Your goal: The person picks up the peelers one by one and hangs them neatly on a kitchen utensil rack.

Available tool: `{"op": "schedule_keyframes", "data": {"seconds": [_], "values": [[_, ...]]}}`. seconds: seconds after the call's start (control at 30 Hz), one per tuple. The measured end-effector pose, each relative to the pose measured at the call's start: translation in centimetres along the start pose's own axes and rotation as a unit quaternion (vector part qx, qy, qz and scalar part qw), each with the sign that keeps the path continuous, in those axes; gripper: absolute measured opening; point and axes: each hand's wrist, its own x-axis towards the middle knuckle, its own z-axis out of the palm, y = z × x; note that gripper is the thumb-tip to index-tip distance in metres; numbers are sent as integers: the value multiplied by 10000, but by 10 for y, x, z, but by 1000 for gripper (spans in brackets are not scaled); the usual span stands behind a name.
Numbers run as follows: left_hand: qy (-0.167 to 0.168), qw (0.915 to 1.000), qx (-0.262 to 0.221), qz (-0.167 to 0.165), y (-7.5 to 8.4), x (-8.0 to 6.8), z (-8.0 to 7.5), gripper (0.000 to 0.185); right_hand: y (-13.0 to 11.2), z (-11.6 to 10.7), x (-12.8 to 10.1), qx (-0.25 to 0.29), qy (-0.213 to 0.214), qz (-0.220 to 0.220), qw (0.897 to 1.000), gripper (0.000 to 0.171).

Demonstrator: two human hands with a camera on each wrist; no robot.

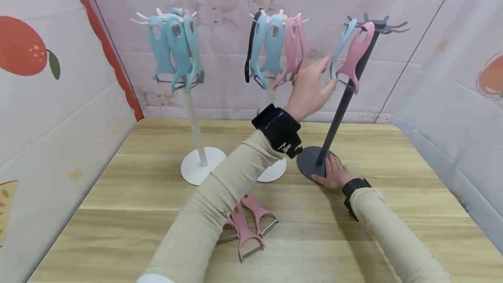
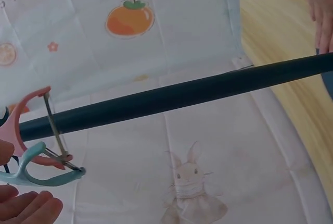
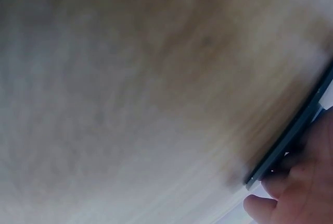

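Progress: two peelers hang on dark stand (image 1: 346, 95); two pink peelers (image 1: 247, 226) lie on tabletop (image 1: 353, 239)
Left hand (image 1: 310, 91): fingers relaxed, touching blue peeler (image 1: 341, 47)
Right hand (image 1: 335, 173): flat, pressing stand base (image 1: 308, 160)

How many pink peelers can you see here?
5, though some may be hidden: two lie on the wooden table, pink peeler and pink peeler; two hang on the middle white stand; one hangs on the dark stand.
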Motion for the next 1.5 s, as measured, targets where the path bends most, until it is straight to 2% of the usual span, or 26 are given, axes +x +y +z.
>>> {"op": "schedule_keyframes", "data": {"seconds": [0.07, 0.17, 0.3, 0.47, 0.57, 0.63, 0.8, 0.87, 1.03, 1.17, 1.3, 1.4, 1.5], "values": [[-5, 9999, -124, 115, -5, -11, 3, 46, 0, 0, 1, 0, -1, -24, 10000, 100], [-223, 9992, -282, 148, -12, -29, 7, 49, -2, -2, -1, 11, -56, 6, 10000, 96], [-495, 9970, -581, 82, -22, -52, 11, 49, -6, -6, -3, 87, -53, 24, 9999, 91], [-556, 9936, -987, 11, -34, -75, 13, 47, -8, -6, -4, 178, -42, 18, 9998, 89], [-641, 9932, -975, 10, -40, -88, 11, 44, -5, -4, -2, 181, 9, -9, 9998, 93], [-864, 9921, -905, -49, -44, -97, 9, 40, -3, -1, 0, 160, 52, -35, 9999, 95], [-1837, 9823, -321, -178, -55, -119, -3, 31, -2, 2, 2, 120, 90, -56, 9999, 99], [-2091, 9776, -96, -226, -60, -129, -7, 31, -2, 3, 2, 123, 75, -39, 9999, 101], [-2308, 9719, 311, -346, -72, -156, -15, 31, -5, -1, -2, 232, 24, -42, 9997, 97], [-2588, 9630, 518, -553, -82, -176, -19, 32, -6, -4, -4, 223, -26, -67, 9997, 96], [-2925, 9471, 971, -901, -89, -192, -25, 32, -6, -4, -4, 179, -4, -118, 9998, 94], [-3137, 9300, 1424, -1285, -95, -202, -30, 31, -5, -3, -3, 190, 10, -120, 9997, 94], [-3153, 9202, 1722, -1554, -101, -213, -35, 27, -3, -2, -1, 203, 24, -121, 9997, 97]]}}
